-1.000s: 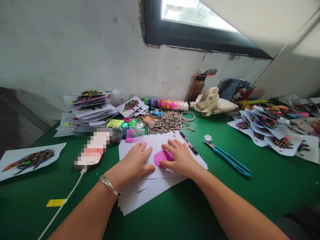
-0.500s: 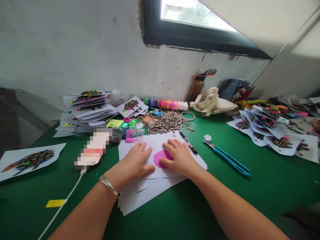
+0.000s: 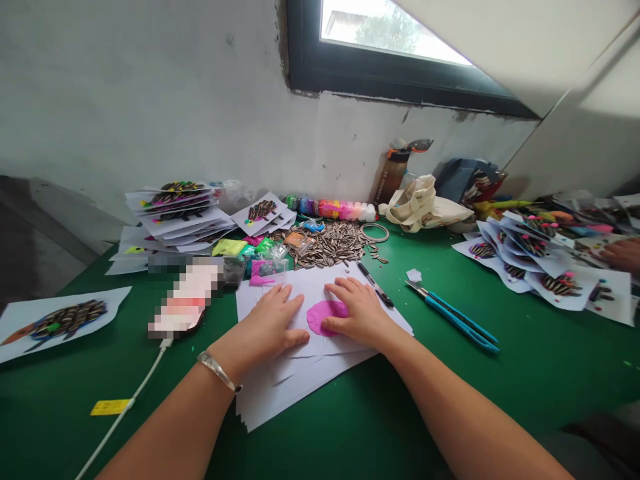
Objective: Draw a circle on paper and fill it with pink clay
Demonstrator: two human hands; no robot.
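A flattened round of pink modelling clay [image 3: 320,317] lies on the top sheet of a stack of white paper [image 3: 300,390]. My right hand [image 3: 361,313] rests over the clay's right side with fingers spread, the thumb lying on the pink and part of the clay hidden beneath it. On the left of the clay, my left hand [image 3: 275,321] lies open on the paper, fingers apart, its thumb pointing towards the clay but apart from it. A black pen [image 3: 375,285] lies on the paper's right edge, just beyond my right hand.
Blue tweezers [image 3: 463,323] and a utility knife lie right. Sunflower seeds [image 3: 333,243] and clay packets [image 3: 233,247] spread behind the paper. Seed pictures are stacked left [image 3: 175,217] and right [image 3: 530,257]. A phone [image 3: 185,300] lies left on its cable. Another person's hand [image 3: 623,255] shows far right.
My right thumb has shifted slightly on the clay, while my left hand has stayed put. Another person's hand has come into view at the far right.
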